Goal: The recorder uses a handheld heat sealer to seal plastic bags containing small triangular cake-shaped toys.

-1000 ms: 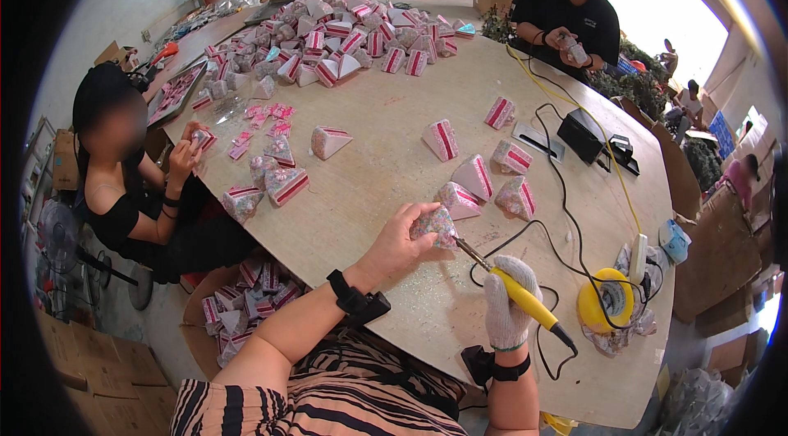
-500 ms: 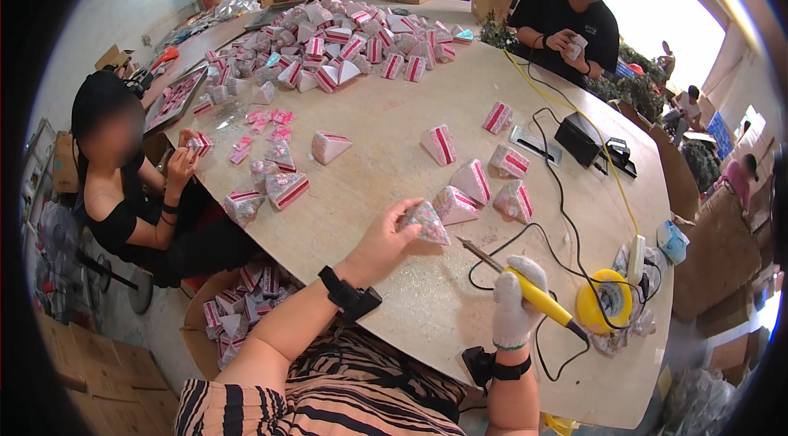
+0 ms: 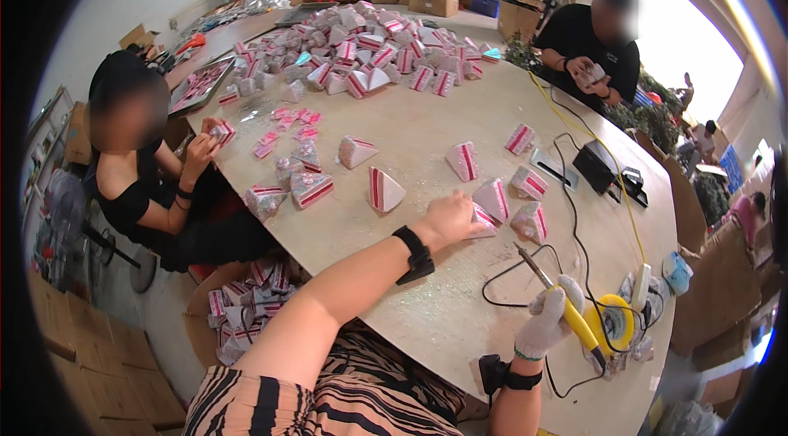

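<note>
My left hand (image 3: 454, 218) reaches across the table, its fingers closed on a cake-slice ornament (image 3: 484, 227), a wedge with a pink-red stripe; the hand hides part of it. More such wedges stand close by, among them a tall one (image 3: 492, 199) right beside the fingers and a speckled one (image 3: 529, 222) to the right. Left of the hand a whitish striped wedge (image 3: 386, 190) stands alone. In a white glove, my right hand (image 3: 552, 319) grips a yellow soldering iron (image 3: 583, 328), its metal tip pointing up and left, apart from any wedge.
A large pile of wedges (image 3: 369, 50) covers the table's far side. Black cords and a yellow cable trail past a black box (image 3: 597, 163) and a yellow tape roll (image 3: 614, 317) at right. Two co-workers handle wedges at left and far right. A carton (image 3: 246, 305) of wedges stands below the table edge.
My left hand has let go of one wedge, now standing on the table to its left, and moved right to another. The right hand has shifted slightly right and down with the soldering iron.
</note>
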Demonstrator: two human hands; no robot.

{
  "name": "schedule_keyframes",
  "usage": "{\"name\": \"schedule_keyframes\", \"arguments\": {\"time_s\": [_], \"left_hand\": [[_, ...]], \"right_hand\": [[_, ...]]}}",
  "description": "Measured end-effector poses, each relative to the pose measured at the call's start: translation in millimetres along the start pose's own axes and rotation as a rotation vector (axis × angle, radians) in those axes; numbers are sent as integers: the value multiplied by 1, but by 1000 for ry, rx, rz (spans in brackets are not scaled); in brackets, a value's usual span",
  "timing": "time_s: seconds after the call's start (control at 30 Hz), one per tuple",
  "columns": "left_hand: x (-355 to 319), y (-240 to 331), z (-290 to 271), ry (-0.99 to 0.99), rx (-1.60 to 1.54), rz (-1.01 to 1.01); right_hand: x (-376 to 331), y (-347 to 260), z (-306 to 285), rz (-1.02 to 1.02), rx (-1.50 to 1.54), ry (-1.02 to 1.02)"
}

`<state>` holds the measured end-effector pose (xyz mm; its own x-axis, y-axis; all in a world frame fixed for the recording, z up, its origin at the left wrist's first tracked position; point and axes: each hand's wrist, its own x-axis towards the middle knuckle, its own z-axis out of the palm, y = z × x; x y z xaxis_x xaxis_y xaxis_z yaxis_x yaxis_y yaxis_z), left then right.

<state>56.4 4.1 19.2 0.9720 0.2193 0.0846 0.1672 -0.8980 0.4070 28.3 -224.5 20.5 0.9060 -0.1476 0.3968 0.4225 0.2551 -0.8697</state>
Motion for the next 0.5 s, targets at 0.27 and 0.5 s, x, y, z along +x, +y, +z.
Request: {"name": "schedule_keyframes", "arguments": {"time_s": [0.27, 0.5], "left_hand": [[-33, -35, 23, 4, -616, 285], [-54, -46, 45, -90, -1176, 189]], "right_hand": [[-3, 3, 0, 35, 27, -13], [-11, 8, -4, 192, 0, -260]]}}
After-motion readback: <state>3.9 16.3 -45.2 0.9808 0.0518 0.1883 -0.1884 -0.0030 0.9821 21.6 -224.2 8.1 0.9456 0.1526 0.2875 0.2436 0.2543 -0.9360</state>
